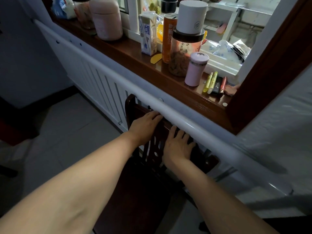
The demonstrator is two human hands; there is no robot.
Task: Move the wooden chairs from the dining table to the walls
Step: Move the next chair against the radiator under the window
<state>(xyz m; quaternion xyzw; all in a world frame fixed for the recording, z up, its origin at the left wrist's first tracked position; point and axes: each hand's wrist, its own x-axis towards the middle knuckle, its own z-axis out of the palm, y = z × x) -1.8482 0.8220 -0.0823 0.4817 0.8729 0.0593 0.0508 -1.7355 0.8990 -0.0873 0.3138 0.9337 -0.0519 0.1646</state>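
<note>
Head view, one entry: dark wooden chair point(145, 186), backrest top pressed up against the white radiator cover point(108, 85) beneath the brown windowsill point(135, 59); left hand point(143, 127) draped over the backrest's top rail, fingers curled onto it; right hand point(177, 147) on the same rail just beside it, fingers spread and bent over the edge; pink cylinder point(195, 69) and milk carton point(148, 33) on the sill above the chair

Chair top rail point(135, 108) seemingly against radiator pipe point(185, 119); floor point(67, 132) leftward clear.
</note>
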